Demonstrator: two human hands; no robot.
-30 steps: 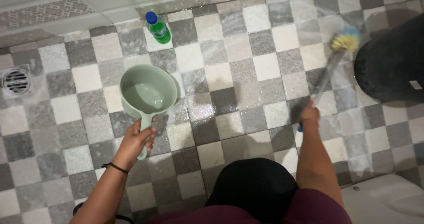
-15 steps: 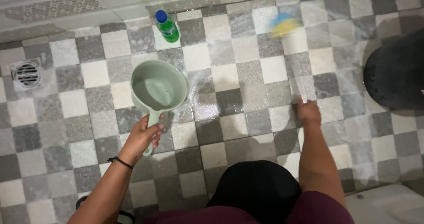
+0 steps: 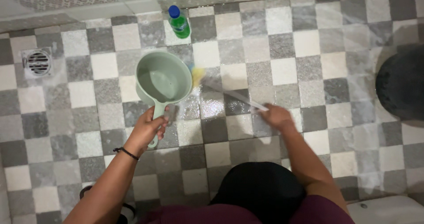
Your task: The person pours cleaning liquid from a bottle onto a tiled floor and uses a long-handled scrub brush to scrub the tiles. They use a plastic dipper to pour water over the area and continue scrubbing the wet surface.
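The dipper (image 3: 163, 80) sits between the drain (image 3: 38, 62) at left and the brush (image 3: 229, 93), bottle (image 3: 179, 22) behind.

The left hand (image 3: 148, 129) wrapped its grip around the handle of a pale green water scoop (image 3: 162, 80), held over the checkered tile floor (image 3: 282, 38). The right hand (image 3: 274, 116) gripped a long-handled scrubbing brush (image 3: 229, 93), its yellow head, blurred, low at a wet patch just beside the scoop. A green bottle with a blue cap (image 3: 178, 22) stood by the wall, a floor drain (image 3: 38, 62) at the left, and a dark bucket (image 3: 402, 87) at the right edge.
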